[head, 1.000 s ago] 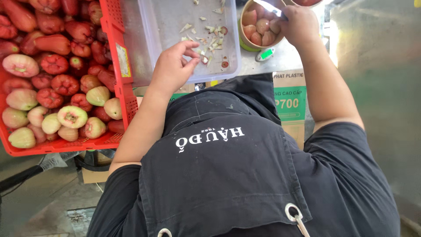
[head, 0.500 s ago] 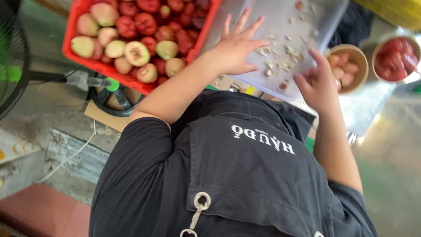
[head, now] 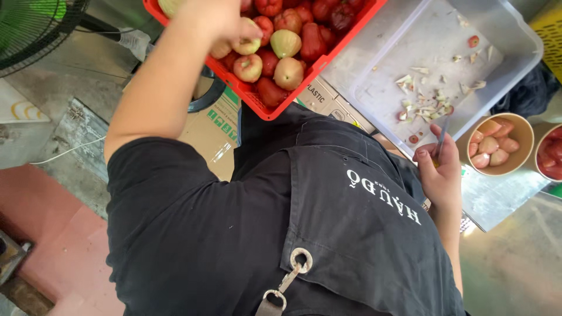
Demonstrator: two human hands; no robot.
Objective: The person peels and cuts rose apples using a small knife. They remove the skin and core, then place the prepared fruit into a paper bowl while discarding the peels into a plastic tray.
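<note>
My left hand (head: 225,26) reaches into a red plastic crate (head: 263,108) of red and pale green rose apples and closes around one pale fruit (head: 247,44) near the crate's edge. My right hand (head: 440,172) is held close to my black apron and grips a small knife (head: 441,136). The blade points up toward the near rim of a clear plastic tub (head: 374,70). The tub holds scattered fruit trimmings (head: 424,105). A beige bowl of peeled fruit pieces (head: 490,149) stands just right of the knife hand.
A second bowl with red pieces (head: 553,155) sits at the right edge on a metal table top (head: 497,196). A cardboard box (head: 216,126) lies under the crate. A green fan (head: 35,26) stands at the top left above a concrete floor.
My left hand left the clear tub, swung over to the red crate and closed on a fruit. My right hand stays by the tub's near edge, now gripping the knife.
</note>
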